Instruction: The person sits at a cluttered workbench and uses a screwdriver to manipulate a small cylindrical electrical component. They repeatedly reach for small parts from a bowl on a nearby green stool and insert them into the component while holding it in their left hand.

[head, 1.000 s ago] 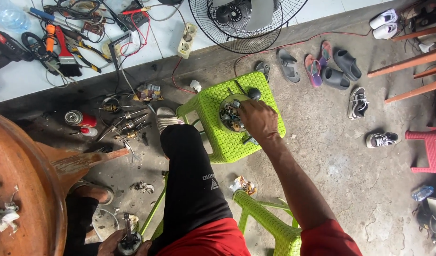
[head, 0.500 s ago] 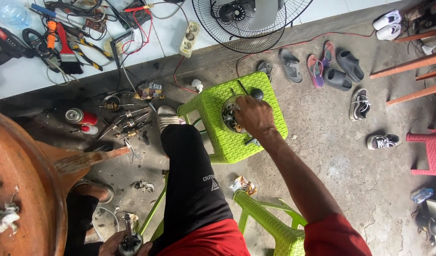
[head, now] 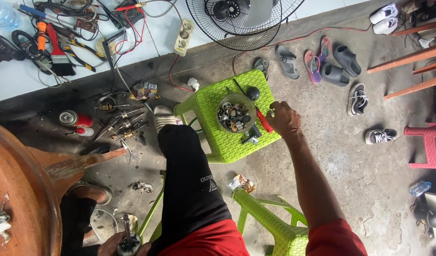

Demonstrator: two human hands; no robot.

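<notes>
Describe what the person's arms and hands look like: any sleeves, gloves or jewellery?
Both hands are bare, with no gloves. The right hand sits at the end of a bare forearm, and a short red sleeve covers the upper arm. Only part of the left hand shows at the bottom edge. No watch or ring is discernible.

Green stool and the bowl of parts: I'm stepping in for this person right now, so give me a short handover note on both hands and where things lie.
Right hand: closed on a small metal piece, at the right edge of the green stool.
Left hand: low by the knee, gripping a motor part with a shaft.
Bowl of small metal parts sits on the stool, with a red-handled tool beside it.
More shafts and parts lie on the floor to the left.
Done: a piece is in the right hand.
Left: the bowl is full of parts.
</notes>
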